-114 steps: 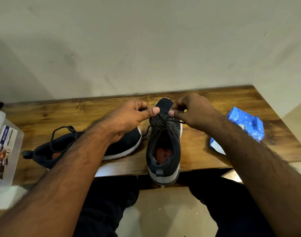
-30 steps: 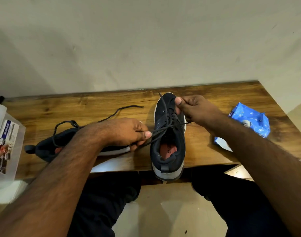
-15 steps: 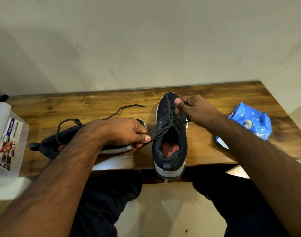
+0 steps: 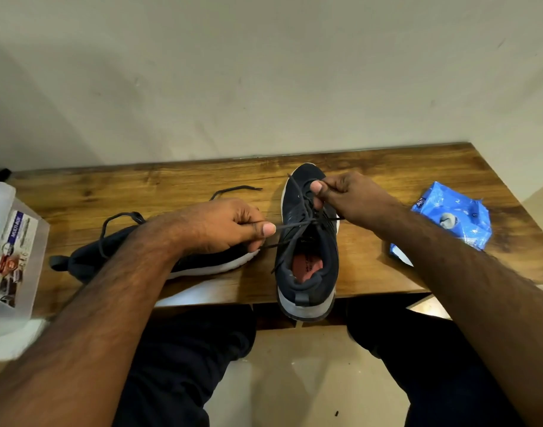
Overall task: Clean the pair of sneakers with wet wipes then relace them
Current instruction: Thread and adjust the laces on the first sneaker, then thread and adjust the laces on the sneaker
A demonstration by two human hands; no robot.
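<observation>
Head view, the only one I have: I take the upright sneaker (image 4: 307, 241) as my landmark, standing on the wooden bench (image 4: 387, 167) with its heel past the near edge. My left hand (image 4: 220, 226), just left of it, pinches a strand of the lace (image 4: 290, 224) and draws it sideways, seemingly to take up slack through the eyelets. My right hand (image 4: 347, 195), over its toe end, pinches the other strand there, probably to steady it. The second sneaker (image 4: 202, 260) lies on its side further left, its lace loose. Right of the landmark sits the blue wipes pack (image 4: 452, 217); far left, a clear plastic box (image 4: 11, 257).
</observation>
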